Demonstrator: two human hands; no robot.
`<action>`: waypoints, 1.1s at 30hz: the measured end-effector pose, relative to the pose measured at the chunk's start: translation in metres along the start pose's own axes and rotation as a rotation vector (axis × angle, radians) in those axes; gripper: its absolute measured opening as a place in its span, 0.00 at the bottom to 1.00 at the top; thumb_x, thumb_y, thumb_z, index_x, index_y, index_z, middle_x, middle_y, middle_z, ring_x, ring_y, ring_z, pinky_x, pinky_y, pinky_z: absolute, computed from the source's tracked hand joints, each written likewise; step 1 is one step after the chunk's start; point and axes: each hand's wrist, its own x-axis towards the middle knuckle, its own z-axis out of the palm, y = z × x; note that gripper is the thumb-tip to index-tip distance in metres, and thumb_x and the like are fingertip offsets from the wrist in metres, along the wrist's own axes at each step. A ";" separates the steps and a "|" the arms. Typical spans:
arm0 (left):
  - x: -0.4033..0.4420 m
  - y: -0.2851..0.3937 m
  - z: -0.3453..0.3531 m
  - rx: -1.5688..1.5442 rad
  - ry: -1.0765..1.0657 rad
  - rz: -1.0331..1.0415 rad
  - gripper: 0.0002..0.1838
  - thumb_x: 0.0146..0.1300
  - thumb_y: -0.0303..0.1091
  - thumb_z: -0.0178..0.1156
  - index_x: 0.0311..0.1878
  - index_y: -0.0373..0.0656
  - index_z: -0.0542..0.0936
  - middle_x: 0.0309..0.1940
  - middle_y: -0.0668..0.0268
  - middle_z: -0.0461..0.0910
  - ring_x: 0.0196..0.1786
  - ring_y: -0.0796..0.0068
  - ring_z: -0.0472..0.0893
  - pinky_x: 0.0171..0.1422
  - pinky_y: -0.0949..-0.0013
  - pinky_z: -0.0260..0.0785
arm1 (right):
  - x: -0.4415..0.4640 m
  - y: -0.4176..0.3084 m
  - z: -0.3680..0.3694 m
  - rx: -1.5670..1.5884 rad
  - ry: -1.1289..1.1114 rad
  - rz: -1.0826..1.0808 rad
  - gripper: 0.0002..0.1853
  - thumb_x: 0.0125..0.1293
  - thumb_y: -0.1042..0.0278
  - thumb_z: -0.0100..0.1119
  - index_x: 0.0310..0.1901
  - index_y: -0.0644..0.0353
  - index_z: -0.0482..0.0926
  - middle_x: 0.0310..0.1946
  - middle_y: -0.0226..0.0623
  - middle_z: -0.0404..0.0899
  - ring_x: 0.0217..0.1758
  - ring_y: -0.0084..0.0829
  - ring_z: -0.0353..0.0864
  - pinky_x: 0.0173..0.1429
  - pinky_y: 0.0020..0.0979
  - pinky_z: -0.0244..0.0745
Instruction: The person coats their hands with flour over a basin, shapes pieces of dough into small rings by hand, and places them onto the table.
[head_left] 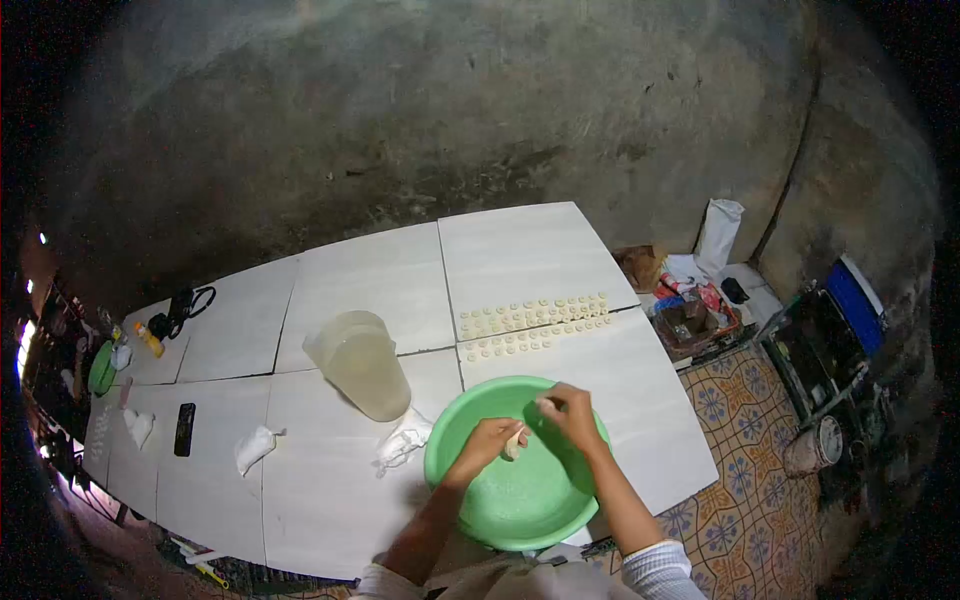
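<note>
A wide green basin stands at the near edge of the white tiled table. Over its inside, my left hand is closed round a small pale lump of dough. My right hand is at the basin's far right side, its fingers pinched on something pale and too small to make out. Beyond the basin, small round dough pieces lie in rows. A translucent pitcher with cloudy liquid stands to the left, with a crumpled white plastic bag between it and the basin.
Farther left are a tied white bag, a black phone, another white bag, a yellow bottle and a black strap. A cluttered box and a bucket are on the right. A grey wall rises behind.
</note>
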 end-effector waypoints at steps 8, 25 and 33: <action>0.002 -0.008 -0.005 -0.085 0.071 0.020 0.13 0.67 0.32 0.62 0.49 0.33 0.83 0.39 0.61 0.86 0.42 0.76 0.83 0.47 0.75 0.73 | 0.001 0.011 -0.005 0.231 -0.050 0.164 0.08 0.66 0.71 0.61 0.40 0.66 0.86 0.26 0.34 0.80 0.29 0.22 0.75 0.35 0.26 0.70; 0.008 -0.008 -0.001 -0.019 0.334 0.142 0.17 0.55 0.23 0.71 0.43 0.36 0.74 0.30 0.63 0.84 0.32 0.79 0.82 0.33 0.77 0.74 | -0.004 0.003 0.004 0.284 -0.347 0.158 0.13 0.60 0.71 0.69 0.44 0.67 0.84 0.37 0.34 0.85 0.38 0.21 0.80 0.46 0.27 0.77; 0.006 -0.009 0.002 0.168 0.378 0.206 0.18 0.51 0.24 0.73 0.43 0.38 0.76 0.30 0.59 0.87 0.34 0.78 0.85 0.37 0.72 0.76 | -0.007 0.011 0.012 0.124 -0.349 0.065 0.09 0.60 0.73 0.67 0.42 0.63 0.84 0.35 0.36 0.84 0.37 0.23 0.80 0.44 0.28 0.75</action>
